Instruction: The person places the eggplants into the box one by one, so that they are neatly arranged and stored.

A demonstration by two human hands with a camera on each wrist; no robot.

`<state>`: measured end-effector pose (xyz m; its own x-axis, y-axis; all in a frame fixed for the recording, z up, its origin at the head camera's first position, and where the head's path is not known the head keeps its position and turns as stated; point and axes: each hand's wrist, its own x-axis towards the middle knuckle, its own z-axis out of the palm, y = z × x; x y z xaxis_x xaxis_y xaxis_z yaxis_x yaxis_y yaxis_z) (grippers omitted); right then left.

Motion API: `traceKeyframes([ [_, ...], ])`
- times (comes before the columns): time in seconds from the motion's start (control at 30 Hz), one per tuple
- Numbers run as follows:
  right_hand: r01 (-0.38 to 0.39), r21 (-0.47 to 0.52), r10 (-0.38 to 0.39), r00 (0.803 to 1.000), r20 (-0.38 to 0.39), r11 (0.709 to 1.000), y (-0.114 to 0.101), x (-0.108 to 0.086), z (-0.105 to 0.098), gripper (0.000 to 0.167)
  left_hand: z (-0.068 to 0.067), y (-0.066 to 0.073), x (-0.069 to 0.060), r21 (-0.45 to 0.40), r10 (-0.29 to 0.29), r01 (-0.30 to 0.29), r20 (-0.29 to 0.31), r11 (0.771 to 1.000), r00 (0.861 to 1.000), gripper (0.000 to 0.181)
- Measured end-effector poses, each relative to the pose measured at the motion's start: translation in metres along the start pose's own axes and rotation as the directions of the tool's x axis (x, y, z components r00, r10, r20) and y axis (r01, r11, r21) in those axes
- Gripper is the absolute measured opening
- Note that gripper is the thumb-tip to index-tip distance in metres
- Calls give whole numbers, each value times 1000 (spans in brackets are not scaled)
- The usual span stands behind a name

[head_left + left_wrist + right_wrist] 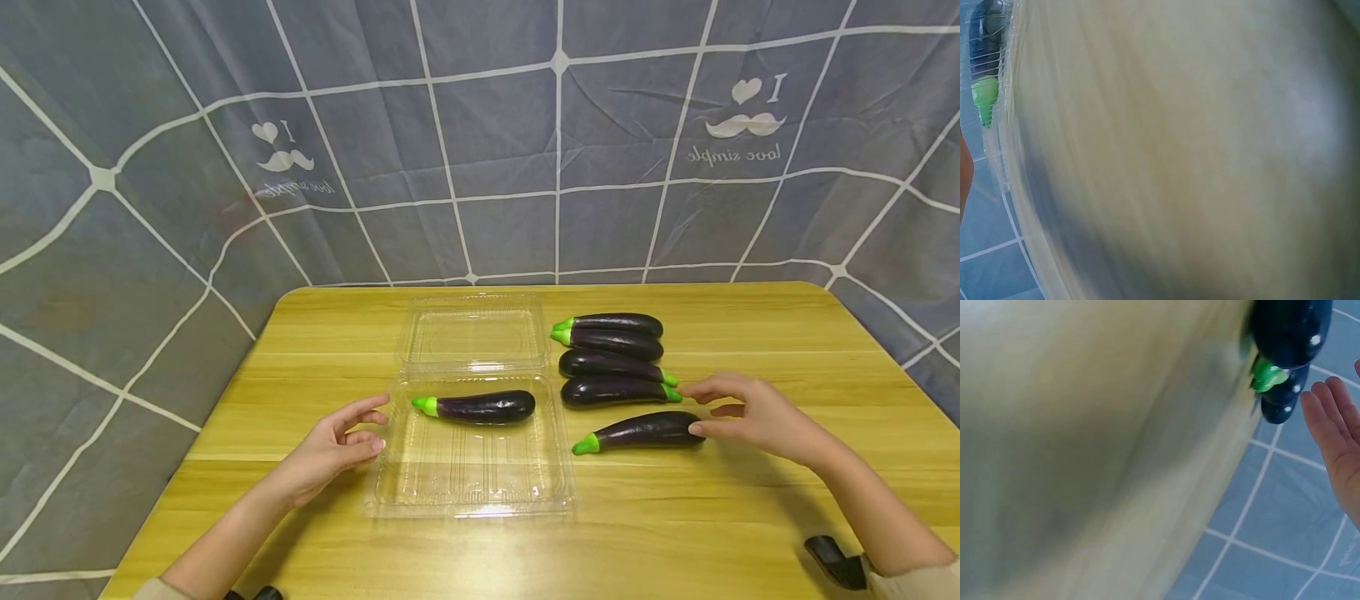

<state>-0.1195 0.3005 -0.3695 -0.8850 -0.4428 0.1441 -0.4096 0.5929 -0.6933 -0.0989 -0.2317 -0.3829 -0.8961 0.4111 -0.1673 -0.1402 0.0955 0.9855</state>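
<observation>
Surroundings, from my head feed: a grey curtain (495,133) with white grid lines hangs behind and to the sides of the wooden table (675,525). A clear plastic container lies opened out, its lid (476,333) folded back on the far side and its tray (450,471) nearer me. One eggplant (487,407) rests inside the tray, in the far half, green stem pointing left. The tray's right rim stands between it and five others on the table. Four of those, the row of eggplants (609,364), lie close together: stems left on the far two, right on the next two. The near eggplant (645,430) lies on its own just this side of the row, stem left. The row's nearest stem sits close by the right index finger.

Hands: right hand (742,417) reaches in, fingers parted, grasping nothing. Its thumb overlaps the blunt end of the near eggplant in my view; I cannot tell whether they touch. Left hand (337,442) is beside the tray's left rim, fingers loosely bent and apart, holding nothing; contact with the rim unclear.
</observation>
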Motion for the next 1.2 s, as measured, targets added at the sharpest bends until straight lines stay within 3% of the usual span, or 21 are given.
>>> traceKeyframes([
  [0.4, 16, 52, -16, 1000, -15, 999, 15, -6, 9, 41, -1, 1, 0, -1, -9, 9, 2, 1000, 1000, 68],
  [1.2, -70, 56, 65, 994, 86, 996, 16, -3, 10, 42, -3, 1, 1, 2, -16, 16, 8, 1000, 1000, 69],
])
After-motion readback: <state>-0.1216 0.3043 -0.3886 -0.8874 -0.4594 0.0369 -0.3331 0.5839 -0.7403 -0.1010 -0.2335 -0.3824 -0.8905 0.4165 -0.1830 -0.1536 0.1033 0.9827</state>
